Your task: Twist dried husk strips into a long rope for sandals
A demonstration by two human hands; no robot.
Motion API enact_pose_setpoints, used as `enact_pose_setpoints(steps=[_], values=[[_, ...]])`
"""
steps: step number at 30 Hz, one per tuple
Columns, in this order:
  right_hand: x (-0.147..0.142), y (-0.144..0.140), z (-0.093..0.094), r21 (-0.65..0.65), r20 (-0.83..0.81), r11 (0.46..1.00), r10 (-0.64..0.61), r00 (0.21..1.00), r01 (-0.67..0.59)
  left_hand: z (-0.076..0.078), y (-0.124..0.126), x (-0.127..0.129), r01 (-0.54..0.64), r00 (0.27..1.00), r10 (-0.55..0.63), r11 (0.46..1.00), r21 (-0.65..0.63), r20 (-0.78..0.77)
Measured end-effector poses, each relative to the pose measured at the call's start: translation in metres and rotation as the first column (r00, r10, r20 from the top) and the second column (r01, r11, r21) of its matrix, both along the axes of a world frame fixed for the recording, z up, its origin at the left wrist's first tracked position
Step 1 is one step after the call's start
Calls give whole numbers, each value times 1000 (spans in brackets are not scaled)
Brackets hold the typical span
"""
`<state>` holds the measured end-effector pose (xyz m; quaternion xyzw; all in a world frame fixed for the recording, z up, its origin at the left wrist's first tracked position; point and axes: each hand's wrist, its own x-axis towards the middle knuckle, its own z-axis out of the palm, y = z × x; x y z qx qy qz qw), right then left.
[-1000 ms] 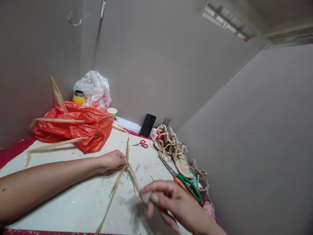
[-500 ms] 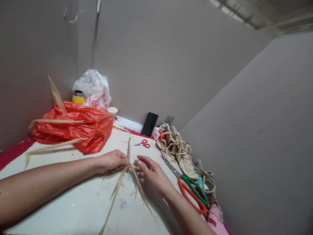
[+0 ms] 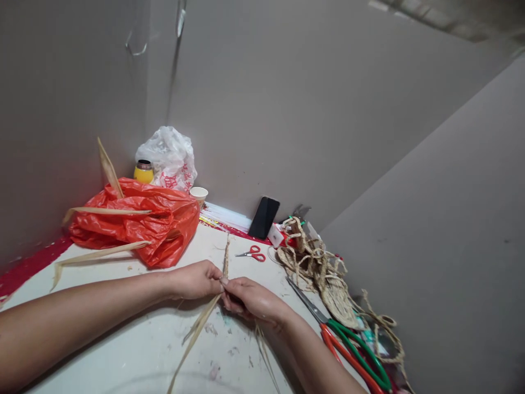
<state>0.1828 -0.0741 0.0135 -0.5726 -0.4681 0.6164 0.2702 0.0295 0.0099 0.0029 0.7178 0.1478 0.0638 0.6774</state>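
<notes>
Below centre, I watch remotely as the bare left hand (image 3: 197, 280) and bare right hand (image 3: 255, 301), both closed at the tips, pinch a slim twisted tan plant-fibre cord (image 3: 226, 257) where loose tan strands (image 3: 200, 322) begin; I'd keep tension even. Long steel scissors with green-and-orange handles (image 3: 325, 322) lie near the right forearm (image 3: 305, 336); the flat white tabletop (image 3: 131, 345) offers room lower left.

Black phone (image 3: 264, 218) propped against grey wall (image 3: 311, 109), paper cup (image 3: 199, 194), yellow jar (image 3: 143, 174) beside crumpled white bag (image 3: 170, 150)
</notes>
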Motion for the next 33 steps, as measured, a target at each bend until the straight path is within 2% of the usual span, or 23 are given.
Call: enact_pose_setpoints(steps=[4,7,10,13,17,20,23,25,28,30,31,33], values=[[0,-4,-5,-70,-235,995,-84,968,69,0,4,-3,-47,993,62,988,149,-98],[-1,-8,-7,-121,-355,985,-156,922,120,0,6,-4,-61,991,84,976,207,-105],[-4,-12,-9,-162,-382,969,-236,894,187,5,6,-6,-38,990,71,968,250,-121],[-10,-13,-12,-175,-362,940,-338,869,293,17,4,-8,-41,976,117,925,377,-182],[-22,-16,-14,-159,-355,884,-466,810,439,36,-11,-11,-42,936,239,803,594,-257],[-30,-19,-14,-166,-362,853,-520,774,495,44,-29,-12,1,922,284,680,733,-264],[-32,-21,-14,-171,-395,861,-505,768,479,45,-46,-11,122,907,285,529,840,-311],[-31,-21,-14,-172,-423,882,-469,775,439,43,-54,-10,209,890,278,454,866,-361],[-28,-21,-13,-194,-438,901,-433,788,387,38,-64,-11,256,909,216,384,887,-356],[-25,-20,-13,-219,-434,904,-428,793,368,34,-70,-17,280,942,76,358,891,-327],[-24,-20,-12,-229,-432,903,-428,794,363,34,-73,-22,314,944,-26,363,877,-328],[-23,-20,-12,-242,-431,904,-427,795,354,36,-78,-33,412,911,-204,413,812,-359]])
